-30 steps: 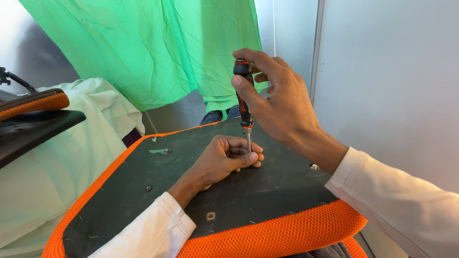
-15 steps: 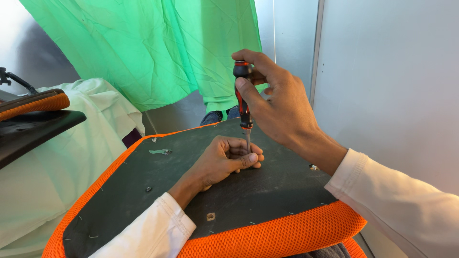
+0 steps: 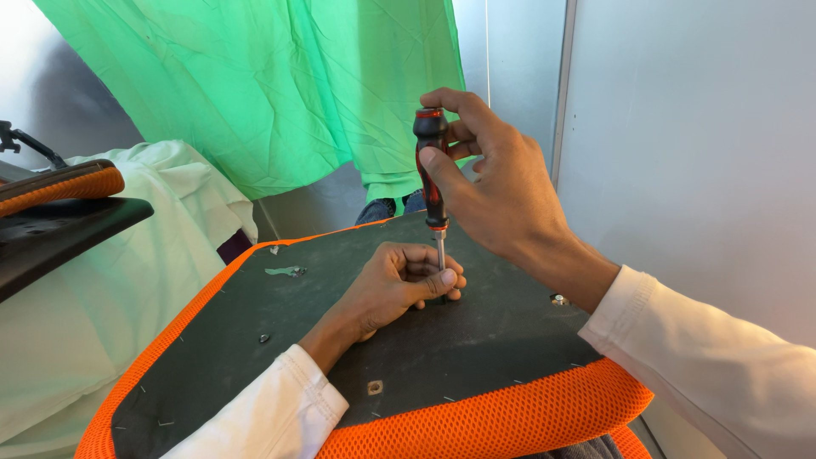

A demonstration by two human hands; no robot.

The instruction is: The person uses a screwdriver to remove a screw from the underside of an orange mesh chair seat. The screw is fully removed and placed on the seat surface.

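Standing upright on the dark underside of an orange-edged seat (image 3: 255, 340), a screwdriver (image 3: 432, 166) has its black-and-red handle pinched between thumb and fingers of the right hand (image 3: 497, 187). The left hand (image 3: 399, 285) rests curled on the seat, its thumb and forefinger pressed together around the metal shaft just above the tip. A green cloth (image 3: 255, 85) hangs behind, and a white cloth (image 3: 102, 289) lies to the left.

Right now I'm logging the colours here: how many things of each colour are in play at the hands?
Orange and black: 1, seat panel
Red and black: 1, screwdriver
Green: 1, cloth
Total: 3
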